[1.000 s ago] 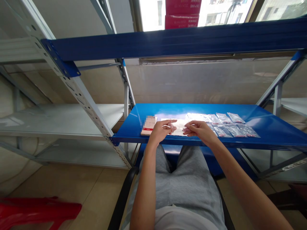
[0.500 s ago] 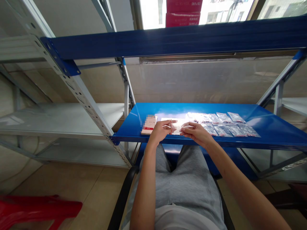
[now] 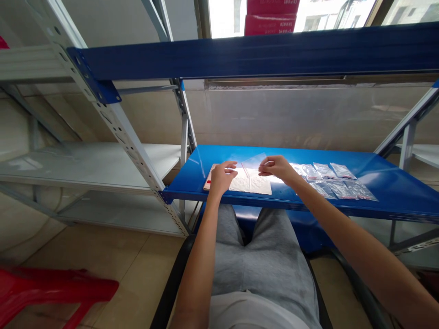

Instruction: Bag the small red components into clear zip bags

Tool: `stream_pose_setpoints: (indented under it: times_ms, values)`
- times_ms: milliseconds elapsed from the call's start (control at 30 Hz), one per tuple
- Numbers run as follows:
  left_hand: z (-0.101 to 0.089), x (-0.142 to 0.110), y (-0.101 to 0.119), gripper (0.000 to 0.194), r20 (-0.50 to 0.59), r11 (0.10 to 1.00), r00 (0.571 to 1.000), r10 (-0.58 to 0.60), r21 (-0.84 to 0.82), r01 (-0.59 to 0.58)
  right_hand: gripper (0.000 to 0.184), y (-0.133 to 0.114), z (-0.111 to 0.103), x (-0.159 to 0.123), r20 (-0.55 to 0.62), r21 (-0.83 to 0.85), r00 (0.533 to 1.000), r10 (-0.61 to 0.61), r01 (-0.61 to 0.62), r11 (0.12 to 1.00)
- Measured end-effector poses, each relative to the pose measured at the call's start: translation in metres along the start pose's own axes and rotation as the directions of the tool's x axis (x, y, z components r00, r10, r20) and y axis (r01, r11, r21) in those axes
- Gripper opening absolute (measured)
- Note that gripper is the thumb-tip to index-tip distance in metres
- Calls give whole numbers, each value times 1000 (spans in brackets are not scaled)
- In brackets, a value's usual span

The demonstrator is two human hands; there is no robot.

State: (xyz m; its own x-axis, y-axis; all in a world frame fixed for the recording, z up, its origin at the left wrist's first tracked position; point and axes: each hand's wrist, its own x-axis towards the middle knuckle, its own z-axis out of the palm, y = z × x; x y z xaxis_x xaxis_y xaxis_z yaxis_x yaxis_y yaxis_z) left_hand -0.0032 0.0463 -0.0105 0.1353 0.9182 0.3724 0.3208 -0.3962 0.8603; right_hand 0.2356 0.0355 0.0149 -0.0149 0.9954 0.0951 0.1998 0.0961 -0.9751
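My right hand (image 3: 276,167) pinches the edge of a clear plastic zip bag (image 3: 254,161) with a red line along its left side. The bag is held slightly tilted over a white sheet (image 3: 254,184) on the blue shelf (image 3: 219,155). To the left, my left hand (image 3: 222,177) hovers with fingers apart, near the bag but not gripping it. Partly hidden behind this hand is a flat pale object with a red mark (image 3: 207,182). Two rows of filled clear bags (image 3: 331,180) lie to the right of my right hand.
A blue beam (image 3: 240,59) crosses above the work shelf. An upright perforated post (image 3: 126,137) stands at the left, with white shelves (image 3: 89,160) beyond it. Red boxes (image 3: 270,23) are by the window. A red plastic stool (image 3: 58,288) sits on the floor at lower left.
Both hands held a small bundle close together over the white sheet; now they are farther apart. A clear bag shows in the right hand, and the left hand has opened. The view shifted slightly.
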Motion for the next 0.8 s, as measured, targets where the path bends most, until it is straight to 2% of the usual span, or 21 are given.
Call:
stream_pose_setpoints:
  times_ms: [33,133,300,500,800]
  values:
    - [0,4,-3,42,10,997,1000,8,79,-8,30,-4,2,13,-18,-125,1000,-11,9,992]
    - [7,13,-11,57,48,966,999,21,256,-33,23,-19,16,44,47,-428,996,-78,90,899]
    - [35,18,-32,74,33,947,999,2,320,-12,27,-33,41,68,203,-704,976,-85,205,680]
    - [57,23,-45,85,-49,939,999,17,344,1,28,-31,54,78,257,-787,964,-71,252,564]
    - [63,24,-41,71,-70,917,995,-71,389,93,29,-30,62,82,254,-820,966,-44,239,521]
